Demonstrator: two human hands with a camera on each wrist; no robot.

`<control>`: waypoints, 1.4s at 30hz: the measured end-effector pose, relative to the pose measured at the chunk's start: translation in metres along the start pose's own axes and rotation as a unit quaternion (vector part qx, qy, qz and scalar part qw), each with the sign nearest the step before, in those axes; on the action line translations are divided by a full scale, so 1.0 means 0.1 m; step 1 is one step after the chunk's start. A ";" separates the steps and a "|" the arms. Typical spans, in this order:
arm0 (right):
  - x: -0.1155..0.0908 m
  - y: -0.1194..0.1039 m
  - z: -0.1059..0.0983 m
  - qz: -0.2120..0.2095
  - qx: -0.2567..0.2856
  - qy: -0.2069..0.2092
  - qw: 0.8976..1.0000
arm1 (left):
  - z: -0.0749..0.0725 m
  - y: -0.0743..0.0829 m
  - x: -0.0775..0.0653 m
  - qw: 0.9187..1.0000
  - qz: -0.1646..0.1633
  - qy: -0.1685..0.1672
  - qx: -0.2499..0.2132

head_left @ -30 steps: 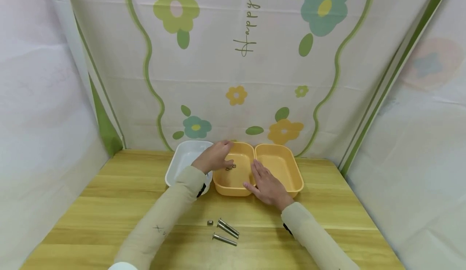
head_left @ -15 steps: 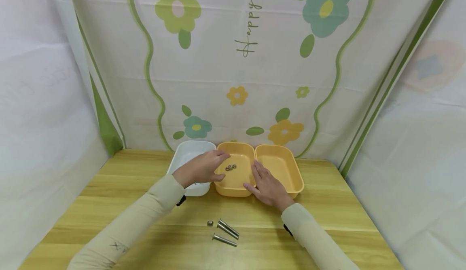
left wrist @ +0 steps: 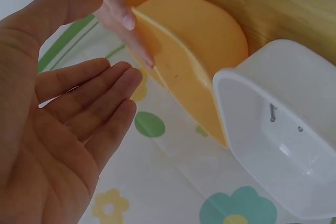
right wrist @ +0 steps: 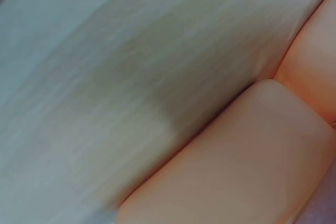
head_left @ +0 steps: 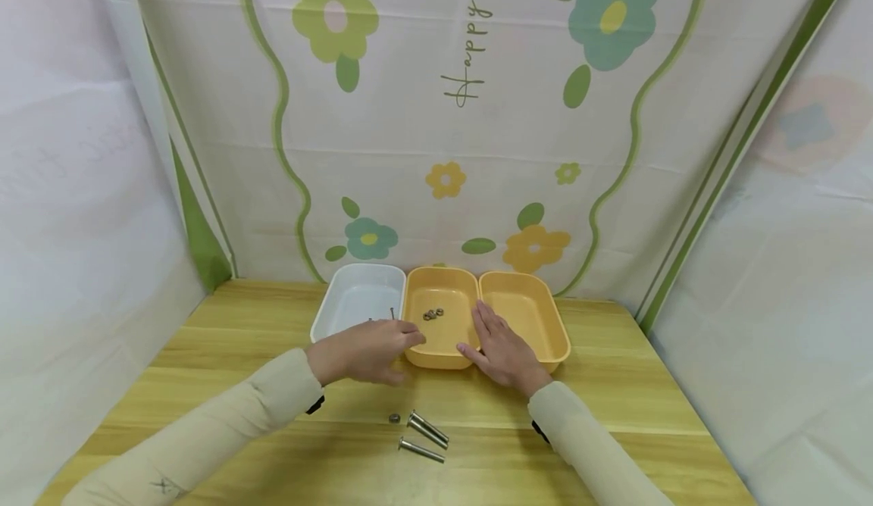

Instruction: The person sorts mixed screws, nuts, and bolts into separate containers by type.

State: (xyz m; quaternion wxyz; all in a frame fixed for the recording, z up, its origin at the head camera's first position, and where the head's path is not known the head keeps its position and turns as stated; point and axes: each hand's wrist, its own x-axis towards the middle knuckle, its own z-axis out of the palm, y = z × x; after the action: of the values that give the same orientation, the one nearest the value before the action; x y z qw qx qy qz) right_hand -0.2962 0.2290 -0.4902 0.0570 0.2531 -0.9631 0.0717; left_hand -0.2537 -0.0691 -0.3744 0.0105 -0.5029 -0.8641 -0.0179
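Observation:
My left hand (head_left: pixel 368 351) hovers over the near edge of the white tray (head_left: pixel 351 267). In the left wrist view its palm is bare and the fingers (left wrist: pixel 84 98) are loosely extended, holding nothing. My right hand (head_left: pixel 505 354) rests with straight fingers on the adjoining rims of the middle yellow tray (head_left: pixel 450 339) and the right yellow tray (head_left: pixel 525 324). Several metal nuts (head_left: pixel 433 314) lie in the middle tray. On the table, nearer me, are a single nut (head_left: pixel 394 418) and several bolts (head_left: pixel 421 450). Small screws (left wrist: pixel 272 113) show inside the white tray.
The three trays stand side by side at the back of the wooden table (head_left: pixel 586 445), against a flower-printed cloth (head_left: pixel 382 150). Cloth walls rise on both sides. The right wrist view shows mainly a yellow tray's outer wall (right wrist: pixel 226 166) and the tabletop.
My left hand has drawn back from over the middle tray, towards me and to the left, uncovering the nuts there. My right hand stays on the tray rims.

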 end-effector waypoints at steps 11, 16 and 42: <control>-0.01 0.00 -0.01 -0.002 0.001 0.003 1.000 | 0.17 0.09 -0.15 0.999 0.017 -0.048 -0.001; -0.01 -0.01 -0.01 -0.001 0.004 0.005 1.000 | 0.34 0.12 -0.18 0.998 0.031 -0.052 -0.001; -0.01 -0.01 -0.01 -0.009 0.007 0.017 1.000 | 0.88 0.02 -0.20 0.991 0.087 0.007 -0.105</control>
State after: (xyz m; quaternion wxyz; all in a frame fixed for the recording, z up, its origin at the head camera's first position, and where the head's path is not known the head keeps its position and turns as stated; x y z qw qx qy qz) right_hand -0.2946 0.2284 -0.4894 0.0724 0.2607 -0.9592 0.0820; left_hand -0.2421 -0.0821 -0.4635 -0.0347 -0.5745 -0.8102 -0.1111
